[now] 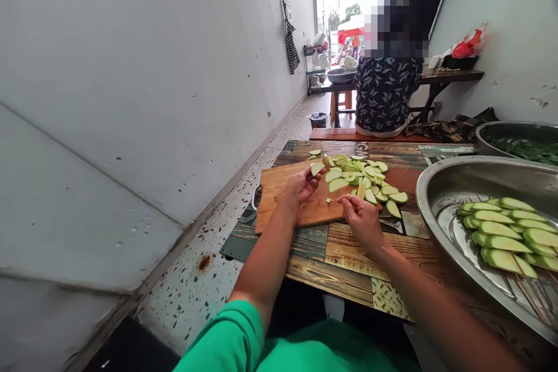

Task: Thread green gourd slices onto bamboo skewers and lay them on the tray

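My left hand (300, 188) is closed on a pale green-skinned vegetable slice (317, 168), held up over the left part of a wooden cutting board (276, 186). My right hand (362, 221) pinches a thin skewer (333, 200) above the board's near edge; most of the skewer is hidden by the fingers. A small pale bit (328, 200) shows by its tip. Beyond both hands, a loose heap of similar slices (337, 185) covers the board's right side and spills onto the table.
At right, a large metal basin (429, 209) holds skewered slices (501, 229). Behind it stands another basin (483, 133) with green leaves. A person in a patterned shirt (386, 96) sits on a bench (333, 134) ahead, facing away. A white wall (174, 99) runs along the left.
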`<action>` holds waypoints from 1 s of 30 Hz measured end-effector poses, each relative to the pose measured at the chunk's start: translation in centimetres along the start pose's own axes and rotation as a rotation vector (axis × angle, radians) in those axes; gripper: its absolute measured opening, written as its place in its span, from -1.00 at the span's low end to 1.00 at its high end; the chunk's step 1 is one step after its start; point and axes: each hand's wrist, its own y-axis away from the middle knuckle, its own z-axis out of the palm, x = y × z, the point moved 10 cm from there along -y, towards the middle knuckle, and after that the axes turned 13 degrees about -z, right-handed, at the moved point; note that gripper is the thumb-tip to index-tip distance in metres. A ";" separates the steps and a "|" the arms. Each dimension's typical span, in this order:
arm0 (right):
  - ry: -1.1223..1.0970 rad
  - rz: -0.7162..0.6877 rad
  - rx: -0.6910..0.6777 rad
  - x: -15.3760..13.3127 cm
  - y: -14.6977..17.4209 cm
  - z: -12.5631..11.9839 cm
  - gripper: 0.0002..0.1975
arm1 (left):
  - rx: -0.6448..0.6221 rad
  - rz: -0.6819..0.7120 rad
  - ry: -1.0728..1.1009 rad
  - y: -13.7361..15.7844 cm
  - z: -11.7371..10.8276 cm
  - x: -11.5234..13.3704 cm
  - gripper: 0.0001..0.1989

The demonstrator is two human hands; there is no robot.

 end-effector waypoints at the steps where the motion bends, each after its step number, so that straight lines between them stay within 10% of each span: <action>1: 0.008 -0.004 -0.041 -0.1 0.2 0.6 -0.65 | 0.027 0.018 0.036 0.0 -0.6 0.3 -0.81; 15: 0.168 0.002 -0.235 -0.5 1.7 2.7 -0.62 | 0.243 0.196 0.113 0.6 -5.5 3.5 -0.86; 30: 0.243 -0.003 -0.293 -0.8 1.6 3.0 -0.60 | 0.308 0.105 0.142 0.9 -5.1 2.7 -0.86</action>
